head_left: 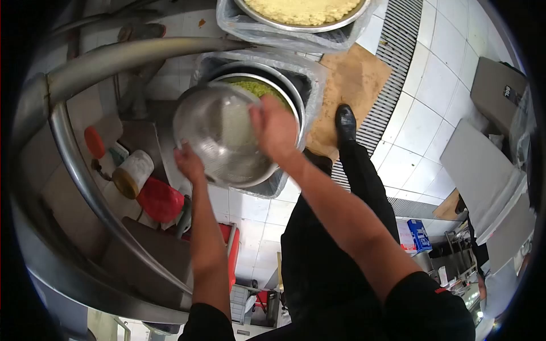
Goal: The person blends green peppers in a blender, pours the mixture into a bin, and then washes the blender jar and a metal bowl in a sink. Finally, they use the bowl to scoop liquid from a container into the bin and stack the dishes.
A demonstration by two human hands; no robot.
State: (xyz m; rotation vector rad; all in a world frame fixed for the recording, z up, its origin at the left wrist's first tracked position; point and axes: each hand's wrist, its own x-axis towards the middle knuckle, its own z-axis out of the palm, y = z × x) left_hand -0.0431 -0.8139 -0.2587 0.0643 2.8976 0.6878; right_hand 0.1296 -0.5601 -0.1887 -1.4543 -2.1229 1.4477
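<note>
A shiny steel bowl [196, 122] is tilted over a larger metal pot [294, 108] that holds crumbly green food [253, 87]. My left hand [189, 162] grips the bowl's rim at its lower left. Blurred by motion, my right hand [274, 128] has its fingers curled at the bowl's right side. A pale, smeared patch [236, 122] shows inside the bowl right beside those fingers; I cannot tell whether they hold it. The pot stands in a crate lined with clear plastic [314, 85].
Beyond is another plastic-lined crate with a pan [301, 26] of yellow crumbly food [304, 8]. Curved metal rails [142, 54] arch along the left. Below them lie a jar [136, 170] and a red container [160, 200]. Cardboard [352, 79] and a floor grate [398, 34] lie right.
</note>
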